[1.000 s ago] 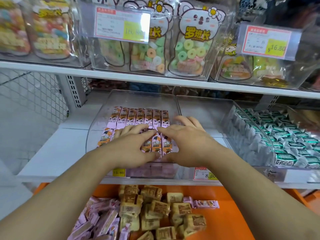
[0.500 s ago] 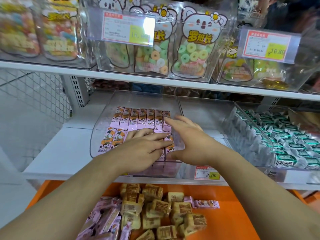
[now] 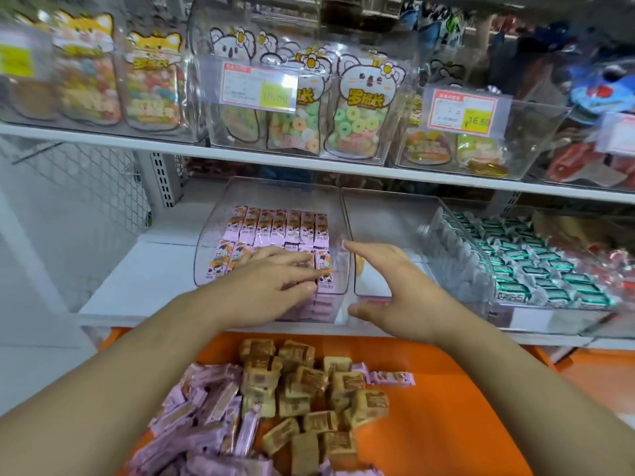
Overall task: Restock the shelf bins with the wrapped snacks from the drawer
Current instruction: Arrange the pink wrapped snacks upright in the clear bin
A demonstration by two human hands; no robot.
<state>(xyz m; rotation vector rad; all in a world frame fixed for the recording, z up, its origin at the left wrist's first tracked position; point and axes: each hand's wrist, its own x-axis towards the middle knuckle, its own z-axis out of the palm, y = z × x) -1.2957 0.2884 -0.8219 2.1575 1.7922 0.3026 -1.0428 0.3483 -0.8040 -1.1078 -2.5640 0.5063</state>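
From the head camera, your left hand [image 3: 275, 283] lies flat with straight fingers on the front row of pink wrapped snacks [image 3: 278, 225] in the clear shelf bin [image 3: 220, 235], holding nothing. Your right hand [image 3: 391, 286] hangs open beside that bin's right wall, over the neighbouring clear bin [image 3: 388, 214], which looks almost bare; it too holds nothing. Below, the orange drawer [image 3: 446, 407] has loose pink bars [image 3: 206, 407] and tan wrapped cakes [image 3: 309, 383] heaped together. These packets look light and soft, with slick film wrappers, so they will likely slide. Pinch each across its middle, not by the crimped ends, and don't squeeze the cakes.
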